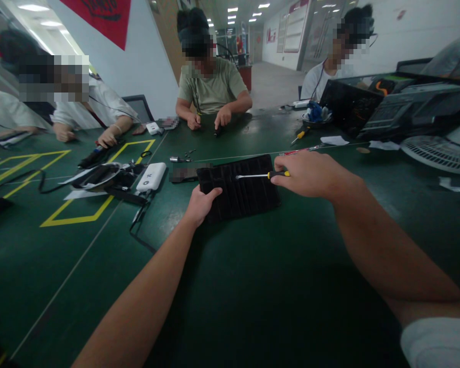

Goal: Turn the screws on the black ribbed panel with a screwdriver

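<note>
My left hand (204,204) grips the left edge of a flat black ribbed panel (253,197), thumb on its face and the other fingers hidden behind. The panel is tilted toward me above the green table, with raised ribs and recesses across it. In my right hand (310,173) is a screwdriver (253,176) with a yellow and black handle, pointing left. Its metal tip lies over the middle of the panel; whether it touches a screw I cannot tell. A dark flat object (183,175), partly blurred out, lies just behind the panel's left corner.
Small metal parts (181,159) lie beyond the panel. At left are a white box-shaped device (151,177) and a cable-filled bowl (99,176). A white fan (437,153) and a large computer-like case (414,110) stand at right. Several people sit around the green table (291,286).
</note>
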Demonstrator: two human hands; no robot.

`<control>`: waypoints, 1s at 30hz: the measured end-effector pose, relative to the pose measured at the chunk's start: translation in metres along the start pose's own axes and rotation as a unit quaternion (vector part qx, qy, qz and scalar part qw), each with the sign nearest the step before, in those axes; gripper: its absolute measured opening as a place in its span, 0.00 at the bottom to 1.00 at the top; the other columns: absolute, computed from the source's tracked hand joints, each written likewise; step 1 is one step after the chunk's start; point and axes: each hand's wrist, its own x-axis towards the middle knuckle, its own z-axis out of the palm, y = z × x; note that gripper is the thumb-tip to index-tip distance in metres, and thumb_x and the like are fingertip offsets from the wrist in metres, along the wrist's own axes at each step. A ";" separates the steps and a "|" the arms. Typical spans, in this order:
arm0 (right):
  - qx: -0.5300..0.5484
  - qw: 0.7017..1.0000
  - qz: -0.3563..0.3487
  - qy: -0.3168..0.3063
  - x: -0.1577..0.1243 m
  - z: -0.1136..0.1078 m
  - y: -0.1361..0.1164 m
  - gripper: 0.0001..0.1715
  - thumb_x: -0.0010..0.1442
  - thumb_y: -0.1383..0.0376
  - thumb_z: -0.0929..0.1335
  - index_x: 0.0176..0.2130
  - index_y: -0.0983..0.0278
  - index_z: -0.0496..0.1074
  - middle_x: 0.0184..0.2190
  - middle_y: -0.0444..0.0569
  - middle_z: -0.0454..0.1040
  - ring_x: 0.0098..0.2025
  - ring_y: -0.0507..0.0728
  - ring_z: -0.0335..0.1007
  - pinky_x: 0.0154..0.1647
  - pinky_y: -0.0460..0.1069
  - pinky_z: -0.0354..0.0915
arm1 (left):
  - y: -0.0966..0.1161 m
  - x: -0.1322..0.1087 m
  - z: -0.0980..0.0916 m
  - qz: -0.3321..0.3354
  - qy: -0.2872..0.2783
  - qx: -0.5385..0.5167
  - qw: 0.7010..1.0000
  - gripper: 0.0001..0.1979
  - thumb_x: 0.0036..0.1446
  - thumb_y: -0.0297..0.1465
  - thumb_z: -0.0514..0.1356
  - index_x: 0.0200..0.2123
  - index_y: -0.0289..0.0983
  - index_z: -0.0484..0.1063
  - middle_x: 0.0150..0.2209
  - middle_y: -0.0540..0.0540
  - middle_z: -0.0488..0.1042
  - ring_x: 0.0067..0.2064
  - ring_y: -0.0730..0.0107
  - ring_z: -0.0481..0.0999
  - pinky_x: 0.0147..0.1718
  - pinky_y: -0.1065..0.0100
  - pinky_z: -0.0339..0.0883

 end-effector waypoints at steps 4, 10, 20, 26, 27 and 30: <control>0.005 1.000 -0.007 0.009 0.000 0.000 0.000 0.23 0.71 0.50 0.64 0.51 0.60 0.81 0.48 0.61 0.84 0.49 0.71 0.79 0.44 0.59 0.68 | -0.001 0.000 -0.001 0.006 -0.003 0.003 1.000 0.22 0.43 0.37 0.76 0.43 0.37 0.80 0.43 0.42 0.85 0.47 0.50 0.85 0.56 0.44 0.79; 0.008 1.000 -0.003 0.008 0.000 0.001 0.000 0.23 0.72 0.51 0.64 0.51 0.59 0.82 0.48 0.60 0.84 0.50 0.71 0.79 0.44 0.59 0.69 | -0.002 0.001 -0.001 0.010 -0.001 -0.001 1.000 0.23 0.42 0.38 0.76 0.42 0.37 0.80 0.43 0.43 0.85 0.46 0.50 0.85 0.57 0.43 0.79; 0.001 1.000 -0.004 -0.003 0.000 -0.001 -0.001 0.26 0.72 0.49 0.62 0.52 0.60 0.82 0.51 0.62 0.84 0.53 0.73 0.79 0.46 0.61 0.70 | -0.001 0.000 -0.001 0.003 -0.001 -0.005 1.000 0.23 0.42 0.37 0.76 0.42 0.37 0.79 0.43 0.42 0.85 0.47 0.50 0.86 0.56 0.45 0.79; -0.002 1.000 -0.002 -0.025 0.002 -0.002 -0.002 0.33 0.75 0.48 0.57 0.48 0.62 0.83 0.50 0.64 0.84 0.51 0.73 0.80 0.46 0.63 0.70 | 0.000 -0.001 0.000 0.003 -0.002 -0.009 1.000 0.23 0.42 0.37 0.76 0.43 0.37 0.79 0.42 0.43 0.85 0.48 0.49 0.86 0.56 0.45 0.79; -0.003 1.000 -0.002 -0.026 0.002 -0.001 -0.002 0.33 0.76 0.49 0.56 0.48 0.62 0.83 0.50 0.64 0.84 0.51 0.73 0.80 0.46 0.63 0.70 | 0.000 -0.001 0.000 0.004 -0.001 -0.008 1.000 0.23 0.42 0.37 0.76 0.42 0.37 0.79 0.42 0.43 0.85 0.47 0.49 0.86 0.56 0.45 0.80; 0.003 1.000 0.001 -0.024 0.002 0.000 -0.003 0.32 0.75 0.47 0.57 0.47 0.62 0.82 0.49 0.62 0.84 0.50 0.71 0.80 0.45 0.61 0.69 | 0.000 -0.001 0.000 0.005 0.000 -0.003 1.000 0.23 0.42 0.37 0.76 0.42 0.37 0.80 0.42 0.42 0.85 0.47 0.50 0.86 0.56 0.44 0.80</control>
